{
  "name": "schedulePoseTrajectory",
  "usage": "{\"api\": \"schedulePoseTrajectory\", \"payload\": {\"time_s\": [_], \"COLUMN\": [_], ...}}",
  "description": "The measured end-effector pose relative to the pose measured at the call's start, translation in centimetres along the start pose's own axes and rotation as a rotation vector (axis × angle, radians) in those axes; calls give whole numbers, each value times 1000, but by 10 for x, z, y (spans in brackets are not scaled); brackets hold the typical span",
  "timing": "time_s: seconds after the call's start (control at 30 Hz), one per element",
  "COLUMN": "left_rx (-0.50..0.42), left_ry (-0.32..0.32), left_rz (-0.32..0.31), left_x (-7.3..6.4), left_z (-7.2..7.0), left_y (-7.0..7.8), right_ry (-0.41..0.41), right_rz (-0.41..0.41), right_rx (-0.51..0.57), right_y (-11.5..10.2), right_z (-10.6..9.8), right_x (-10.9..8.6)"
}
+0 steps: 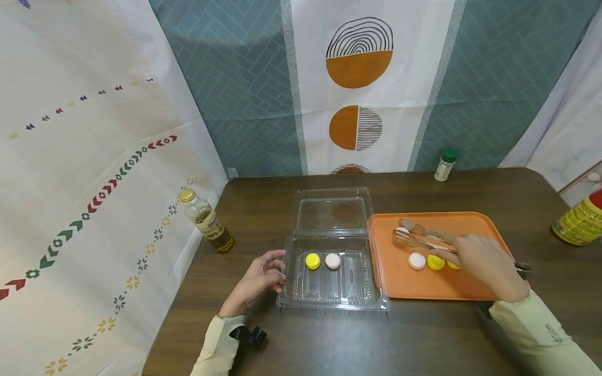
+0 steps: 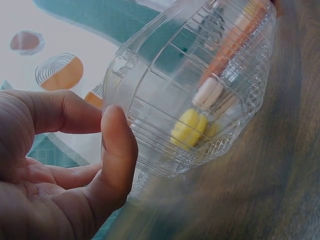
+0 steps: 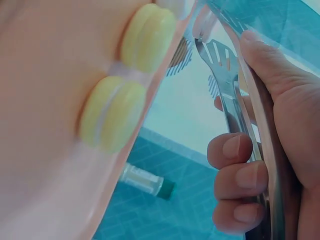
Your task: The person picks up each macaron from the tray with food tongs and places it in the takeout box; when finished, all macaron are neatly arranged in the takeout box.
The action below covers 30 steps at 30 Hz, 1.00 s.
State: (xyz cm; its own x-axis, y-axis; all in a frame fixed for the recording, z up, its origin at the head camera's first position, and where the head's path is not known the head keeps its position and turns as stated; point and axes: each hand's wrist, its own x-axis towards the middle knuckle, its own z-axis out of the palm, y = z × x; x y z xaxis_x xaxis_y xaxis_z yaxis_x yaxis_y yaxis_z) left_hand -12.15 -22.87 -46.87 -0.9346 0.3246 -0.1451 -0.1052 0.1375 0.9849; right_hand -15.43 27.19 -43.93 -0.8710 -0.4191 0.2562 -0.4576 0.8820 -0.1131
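My left hand pinches the left edge of a clear plastic clamshell container whose lid lies folded back. Inside it, a yellow macaron and a pale macaron sit side by side. Over the orange tray, my right hand grips metal serving tongs. The tongs' slotted ends stand around a pale macaron near the tray's upper left. Closer to the hand, another pale macaron and a yellow macaron form a row, with a further yellow one partly hidden by my fingers.
A bottle of oil stands at the table's left. Near the back edge is a small green-capped jar, and a yellow container with a red top stands at far right. The tray's left edge meets the clamshell's right side.
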Motion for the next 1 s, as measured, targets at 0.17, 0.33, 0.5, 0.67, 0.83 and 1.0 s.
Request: {"api": "schedulePoseTrajectory", "payload": {"time_s": [0.17,0.33,0.5,0.67,0.83,1.0], "left_rx": [13,25,20,20,18,-3], "left_ry": [-1,0,1,6,-2,-9], "left_rz": [4,6,9,12,17,18], "left_x": [0,0,0,-1,-1,-1], "left_z": [0,0,-1,-2,-2,-1], "left_y": [0,0,0,0,-1,-2], "right_ry": [50,92,41,-4,17,3], "right_rz": [-29,-65,-31,-17,-70,-76], "right_rx": [-19,-16,5,-1,-10,2], "right_y": [-7,-16,-26,-35,-43,-49], "right_z": [-2,-3,-8,-11,-10,-9], "right_x": [6,11,17,23,27,28]}}
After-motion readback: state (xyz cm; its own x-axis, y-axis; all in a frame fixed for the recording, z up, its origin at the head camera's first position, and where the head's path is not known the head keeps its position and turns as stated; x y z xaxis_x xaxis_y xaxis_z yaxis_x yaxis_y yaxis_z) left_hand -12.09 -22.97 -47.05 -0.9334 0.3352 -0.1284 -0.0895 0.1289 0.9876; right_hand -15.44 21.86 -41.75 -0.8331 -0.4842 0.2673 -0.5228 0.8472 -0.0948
